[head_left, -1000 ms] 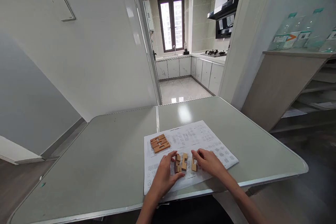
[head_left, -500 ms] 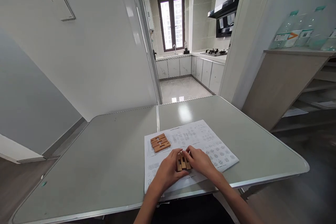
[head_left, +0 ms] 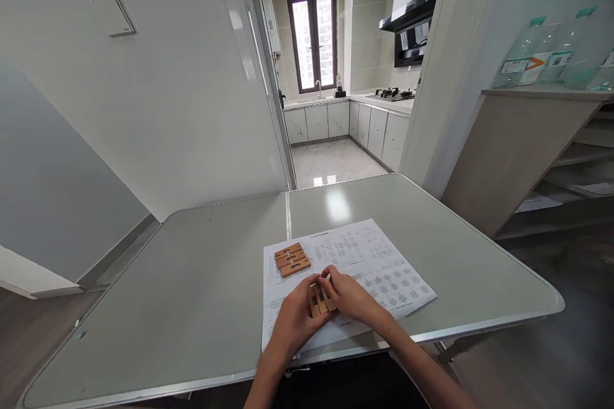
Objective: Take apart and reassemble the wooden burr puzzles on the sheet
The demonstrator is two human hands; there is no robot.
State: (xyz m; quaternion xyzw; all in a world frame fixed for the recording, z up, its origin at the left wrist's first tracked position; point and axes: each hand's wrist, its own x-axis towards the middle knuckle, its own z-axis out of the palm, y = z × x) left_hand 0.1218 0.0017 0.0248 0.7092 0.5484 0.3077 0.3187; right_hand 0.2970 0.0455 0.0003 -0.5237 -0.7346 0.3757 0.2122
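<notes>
Both of my hands close around a small cluster of notched wooden blocks (head_left: 320,300) on a printed instruction sheet (head_left: 384,265). My left hand (head_left: 293,319) presses the cluster from the left with curled fingers. From the right my right hand (head_left: 349,297) holds it, fingertips on top. The blocks sit side by side, touching. A second group of three notched wooden pieces (head_left: 292,260) lies flat on the sheet's far left part, apart from both hands.
The sheet lies on a grey-green folding table (head_left: 192,281) with a seam down its middle. A wooden shelf unit (head_left: 527,153) with water bottles (head_left: 547,54) stands at the right. A white wall is on the left, a kitchen doorway straight ahead.
A second ago the blocks stood apart between my hands. My hands have pushed them together into one cluster and slid it slightly left and toward me.
</notes>
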